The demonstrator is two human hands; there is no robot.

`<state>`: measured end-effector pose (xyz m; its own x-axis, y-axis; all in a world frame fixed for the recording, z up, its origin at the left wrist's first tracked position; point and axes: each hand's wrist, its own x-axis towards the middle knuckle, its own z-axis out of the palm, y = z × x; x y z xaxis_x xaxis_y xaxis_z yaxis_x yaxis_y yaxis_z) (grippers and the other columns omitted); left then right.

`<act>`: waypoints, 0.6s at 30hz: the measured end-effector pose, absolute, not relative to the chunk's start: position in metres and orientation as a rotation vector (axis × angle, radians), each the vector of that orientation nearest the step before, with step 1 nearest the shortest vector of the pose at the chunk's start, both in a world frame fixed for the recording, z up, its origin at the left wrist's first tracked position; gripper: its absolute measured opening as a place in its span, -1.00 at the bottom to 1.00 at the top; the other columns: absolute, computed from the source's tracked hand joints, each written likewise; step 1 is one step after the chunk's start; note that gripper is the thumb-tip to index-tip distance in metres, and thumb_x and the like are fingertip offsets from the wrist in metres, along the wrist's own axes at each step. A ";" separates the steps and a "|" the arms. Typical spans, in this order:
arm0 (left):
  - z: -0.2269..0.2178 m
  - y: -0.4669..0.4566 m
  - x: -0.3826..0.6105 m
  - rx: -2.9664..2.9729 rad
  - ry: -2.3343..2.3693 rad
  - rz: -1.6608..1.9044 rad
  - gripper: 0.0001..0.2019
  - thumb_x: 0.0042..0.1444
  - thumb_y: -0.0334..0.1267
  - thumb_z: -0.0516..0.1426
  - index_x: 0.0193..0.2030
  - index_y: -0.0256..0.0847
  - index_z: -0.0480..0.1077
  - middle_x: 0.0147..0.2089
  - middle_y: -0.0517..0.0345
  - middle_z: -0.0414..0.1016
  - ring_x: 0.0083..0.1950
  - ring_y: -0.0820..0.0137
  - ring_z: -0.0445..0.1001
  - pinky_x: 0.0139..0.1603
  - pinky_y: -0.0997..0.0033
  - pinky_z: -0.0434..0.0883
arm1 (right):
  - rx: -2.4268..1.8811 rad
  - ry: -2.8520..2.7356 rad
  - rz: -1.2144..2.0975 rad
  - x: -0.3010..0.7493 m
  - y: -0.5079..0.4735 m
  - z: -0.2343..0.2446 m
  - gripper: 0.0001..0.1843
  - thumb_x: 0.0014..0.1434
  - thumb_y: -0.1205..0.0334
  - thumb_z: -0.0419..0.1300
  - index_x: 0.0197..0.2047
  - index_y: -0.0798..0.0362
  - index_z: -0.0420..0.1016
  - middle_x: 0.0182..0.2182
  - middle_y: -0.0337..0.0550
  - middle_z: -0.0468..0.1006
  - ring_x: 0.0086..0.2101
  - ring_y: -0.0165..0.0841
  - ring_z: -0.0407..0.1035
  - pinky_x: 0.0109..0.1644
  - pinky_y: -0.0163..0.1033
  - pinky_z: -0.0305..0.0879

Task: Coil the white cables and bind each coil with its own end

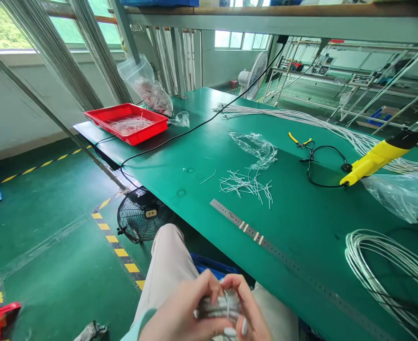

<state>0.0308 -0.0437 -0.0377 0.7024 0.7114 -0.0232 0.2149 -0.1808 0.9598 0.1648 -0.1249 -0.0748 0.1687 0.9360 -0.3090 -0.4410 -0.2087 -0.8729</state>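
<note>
Low in front of me, above my lap, both hands are closed around a small silvery-white bundle [220, 309]. It may be wires or plastic; motion blur hides its exact kind. My left hand [189, 305] grips its left side, thumb on top. On the other side, my right hand [247, 303] has curled fingers and a thumb against the bundle. Just beyond the hands is the green table [194, 208], where a steel ruler [276, 253] lies diagonally with pale bands around it. Short white wire pieces [246, 184] are scattered past the ruler.
A red tray [141, 137] of white pieces stands at the far left table corner. To the right are a yellow heat gun [375, 163], yellow-handled pliers [299, 141], coiled wire [382, 270] and plastic bags [404, 194]. A black cord [180, 137] crosses the table. A floor fan [143, 215] stands below.
</note>
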 end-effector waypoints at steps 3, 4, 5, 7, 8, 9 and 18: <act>-0.038 -0.037 0.035 1.358 0.765 0.605 -0.55 0.09 0.08 0.25 -0.40 -0.13 0.09 -0.41 0.31 0.21 -0.39 0.49 0.16 -0.39 0.55 0.21 | -1.323 -0.760 1.375 0.171 -0.123 -0.074 -0.23 -0.20 -0.31 0.38 -0.01 0.00 0.45 -0.15 -0.03 0.58 -0.16 -0.16 0.50 -0.08 -0.20 0.43; -0.039 -0.036 0.037 1.240 0.744 0.618 -0.54 0.07 0.06 0.27 -0.39 -0.14 0.08 -0.41 0.33 0.20 -0.40 0.51 0.15 -0.40 0.56 0.21 | -1.387 -0.810 1.344 0.172 -0.121 -0.075 -0.35 -0.14 -0.23 0.35 -0.05 -0.01 0.49 -0.18 -0.04 0.61 -0.19 -0.17 0.51 -0.11 -0.23 0.45; -0.039 -0.035 0.039 1.128 0.721 0.617 -0.53 0.05 0.05 0.29 -0.39 -0.13 0.07 -0.42 0.35 0.19 -0.42 0.53 0.13 -0.43 0.58 0.19 | -1.457 -0.847 1.294 0.172 -0.120 -0.075 -0.48 -0.08 -0.16 0.31 -0.11 -0.01 0.53 -0.24 -0.08 0.63 -0.26 -0.20 0.52 -0.19 -0.27 0.46; -0.040 -0.036 0.043 0.933 0.709 0.601 -0.50 0.01 0.04 0.32 -0.37 -0.13 0.06 -0.44 0.39 0.17 -0.47 0.57 0.09 -0.48 0.61 0.15 | -1.593 -0.893 1.146 0.171 -0.115 -0.074 -0.65 -0.03 -0.07 0.25 -0.27 -0.02 0.58 -0.41 -0.15 0.63 -0.42 -0.26 0.48 -0.33 -0.32 0.43; -0.040 -0.036 0.044 0.859 0.716 0.596 -0.48 -0.01 0.04 0.34 -0.37 -0.13 0.06 -0.45 0.40 0.16 -0.48 0.59 0.09 -0.50 0.63 0.14 | -1.650 -0.904 1.076 0.170 -0.113 -0.073 -0.70 -0.04 -0.03 0.24 -0.32 -0.01 0.59 -0.45 -0.17 0.62 -0.46 -0.28 0.44 -0.36 -0.34 0.41; -0.041 -0.037 0.045 0.806 0.725 0.588 -0.47 -0.03 0.05 0.35 -0.36 -0.13 0.06 -0.46 0.40 0.17 -0.49 0.59 0.11 -0.50 0.64 0.14 | -1.691 -0.916 1.042 0.169 -0.110 -0.070 -0.73 -0.04 0.00 0.22 -0.36 -0.01 0.59 -0.48 -0.19 0.61 -0.48 -0.30 0.42 -0.38 -0.35 0.38; -0.050 -0.023 0.035 0.840 0.727 0.425 -0.55 0.02 0.11 0.29 -0.27 -0.15 0.21 -0.57 0.34 0.35 -0.56 0.58 0.23 -0.52 0.64 0.20 | -1.639 -1.024 1.403 0.177 -0.093 -0.050 -0.80 0.03 0.19 0.12 -0.43 0.07 0.54 -0.52 -0.20 0.57 -0.49 -0.38 0.33 -0.39 -0.36 0.26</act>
